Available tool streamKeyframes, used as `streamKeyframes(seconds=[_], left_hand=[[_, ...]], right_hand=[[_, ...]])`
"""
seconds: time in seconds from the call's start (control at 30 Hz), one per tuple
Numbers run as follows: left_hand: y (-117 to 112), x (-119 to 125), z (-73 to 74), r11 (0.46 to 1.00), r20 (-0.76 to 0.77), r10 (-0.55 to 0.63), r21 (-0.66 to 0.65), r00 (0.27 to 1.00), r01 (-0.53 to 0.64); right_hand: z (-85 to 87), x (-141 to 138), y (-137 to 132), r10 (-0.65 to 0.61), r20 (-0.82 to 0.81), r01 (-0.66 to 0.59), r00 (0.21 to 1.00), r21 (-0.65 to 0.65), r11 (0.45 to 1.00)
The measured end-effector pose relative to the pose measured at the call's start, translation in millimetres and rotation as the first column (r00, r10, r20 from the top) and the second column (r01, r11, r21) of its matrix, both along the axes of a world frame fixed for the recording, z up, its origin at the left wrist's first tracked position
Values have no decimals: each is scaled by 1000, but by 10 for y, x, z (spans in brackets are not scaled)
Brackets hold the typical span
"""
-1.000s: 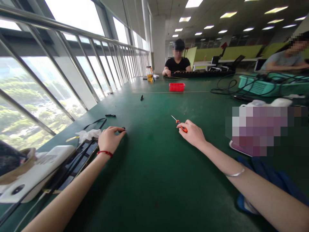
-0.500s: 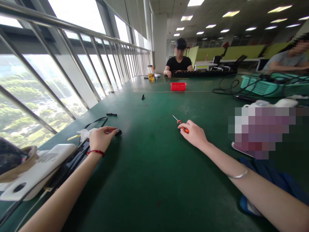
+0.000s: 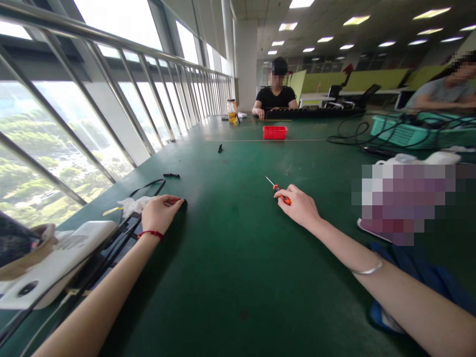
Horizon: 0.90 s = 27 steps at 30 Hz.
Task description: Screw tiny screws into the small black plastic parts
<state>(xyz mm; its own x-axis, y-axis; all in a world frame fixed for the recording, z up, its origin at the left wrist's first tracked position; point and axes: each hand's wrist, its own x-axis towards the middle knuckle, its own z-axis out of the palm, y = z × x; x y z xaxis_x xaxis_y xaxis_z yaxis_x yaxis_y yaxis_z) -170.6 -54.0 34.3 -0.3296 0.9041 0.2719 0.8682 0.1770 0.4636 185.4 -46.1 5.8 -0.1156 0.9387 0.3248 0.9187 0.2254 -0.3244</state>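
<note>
While the left hand pinches a black piece, the right hand grips an orange-black screwdriver.

Plastic screwdriver handle, metal shaft

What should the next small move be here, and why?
Probably the left hand should draw the small black part toward the screwdriver. Its thumb and fingertips are already at the part, though how firm the hold is cannot be told. The right hand grips the screwdriver, whose tip stands well apart from the part.
</note>
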Motion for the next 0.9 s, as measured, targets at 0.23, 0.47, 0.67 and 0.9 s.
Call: streamKeyframes(seconds=[0.23, 0.47, 0.67, 0.9], left_hand=[[8, 8, -33, 1000, -20, -3, 4, 1000, 4], [-28, 85, 16, 997, -39, 50, -60, 998, -53], [-39, 101, 10, 998, 13, 2, -68, 1000, -2], [61, 646, -81, 858, 105, -513, 42, 852, 511]], right_hand=[[-1, -3, -1, -2, 6, 2, 1000, 4, 1000], [11, -6, -13, 3, 6, -3, 1000, 1, 1000], [28, -18, -24, -4, -4, 5, 1000, 25, 1000], [269, -46, -66, 77, -216, -38, 973, 177, 983]])
